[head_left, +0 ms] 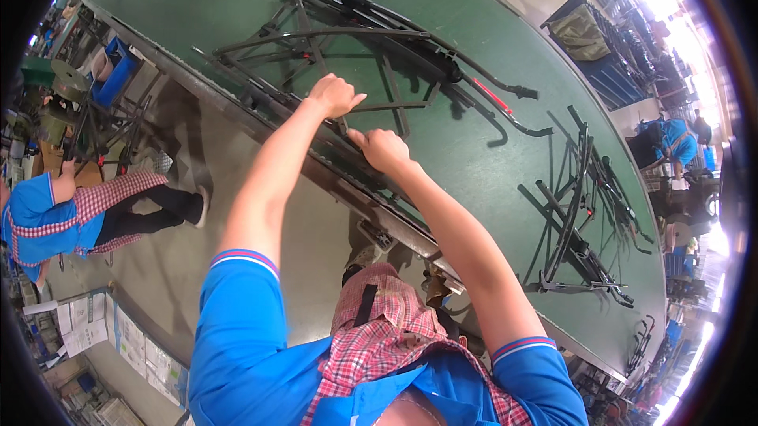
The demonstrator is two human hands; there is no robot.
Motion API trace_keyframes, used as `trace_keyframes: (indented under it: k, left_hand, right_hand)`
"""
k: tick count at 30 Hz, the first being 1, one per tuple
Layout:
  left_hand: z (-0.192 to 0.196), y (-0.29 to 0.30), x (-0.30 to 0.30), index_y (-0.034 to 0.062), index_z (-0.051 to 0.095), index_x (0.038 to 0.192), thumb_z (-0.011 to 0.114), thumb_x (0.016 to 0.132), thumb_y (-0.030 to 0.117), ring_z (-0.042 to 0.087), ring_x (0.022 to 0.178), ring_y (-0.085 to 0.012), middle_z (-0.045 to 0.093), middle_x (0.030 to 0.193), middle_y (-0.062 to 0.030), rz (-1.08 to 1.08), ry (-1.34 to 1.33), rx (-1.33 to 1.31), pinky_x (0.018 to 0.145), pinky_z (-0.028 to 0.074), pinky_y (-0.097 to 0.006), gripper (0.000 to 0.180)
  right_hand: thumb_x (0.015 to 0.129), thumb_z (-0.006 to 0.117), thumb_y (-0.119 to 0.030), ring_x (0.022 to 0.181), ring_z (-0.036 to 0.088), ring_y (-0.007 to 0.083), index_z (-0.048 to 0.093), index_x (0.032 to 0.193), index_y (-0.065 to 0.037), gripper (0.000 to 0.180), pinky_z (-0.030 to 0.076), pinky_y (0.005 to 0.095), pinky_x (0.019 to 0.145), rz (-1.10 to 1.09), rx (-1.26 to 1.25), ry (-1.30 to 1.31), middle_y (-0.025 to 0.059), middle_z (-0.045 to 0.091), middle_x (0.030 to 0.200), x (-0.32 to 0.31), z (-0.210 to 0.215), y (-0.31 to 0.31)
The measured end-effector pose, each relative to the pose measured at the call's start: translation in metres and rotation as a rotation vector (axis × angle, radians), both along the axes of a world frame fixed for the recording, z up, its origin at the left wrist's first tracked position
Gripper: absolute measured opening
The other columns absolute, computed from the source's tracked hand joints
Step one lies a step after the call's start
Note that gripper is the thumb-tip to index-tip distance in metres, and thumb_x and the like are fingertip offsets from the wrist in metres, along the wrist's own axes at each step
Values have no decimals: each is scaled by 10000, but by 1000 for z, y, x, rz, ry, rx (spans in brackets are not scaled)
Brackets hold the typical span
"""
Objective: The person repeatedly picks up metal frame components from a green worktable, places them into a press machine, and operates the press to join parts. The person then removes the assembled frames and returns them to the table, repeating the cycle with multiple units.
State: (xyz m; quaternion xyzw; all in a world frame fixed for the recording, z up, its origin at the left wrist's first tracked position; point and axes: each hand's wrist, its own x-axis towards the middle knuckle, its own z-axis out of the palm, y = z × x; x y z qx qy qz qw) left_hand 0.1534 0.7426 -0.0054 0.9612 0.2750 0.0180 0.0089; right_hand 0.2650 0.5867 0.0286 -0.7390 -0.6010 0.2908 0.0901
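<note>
A black metal tube frame (371,47) lies flat on the green belt table (489,150), with a black handle and a thin red part at its right end. My left hand (335,95) is closed around one of the frame's near bars. My right hand (382,149) grips the frame's near bar just beside it, close to the table's metal edge. Both arms reach forward from blue short sleeves over a red checked apron.
A second folded black frame (583,221) lies further right on the belt. A person in a blue shirt and checked apron (71,213) is at the left on the concrete floor. Another person in blue (671,140) works at far right. Blue bins (118,71) stand beneath the table's left end.
</note>
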Motion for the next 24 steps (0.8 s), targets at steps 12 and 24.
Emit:
trace_keyframes:
  k: [12,24]
  left_hand:
    - [207,-26,-88,73,379,619,448,899,167,448,604,-186,397,573,-40,154,-2171,-507,736,466,-347,303]
    - [3,-386,220,-16,513,1146,609,904,288,592,971,-234,587,1094,-157,-197,-474,-917,865,467,-347,400]
  right_hand:
    - [714,658,-85,1009,578,272,598,973,-60,267,482,398,863,134,776,91,80,606,1133,36,47,-236]
    - [734,651,-78,1025,573,290,580,1105,-39,380,462,385,902,-517,497,-248,114,620,1084,150,-23,-473]
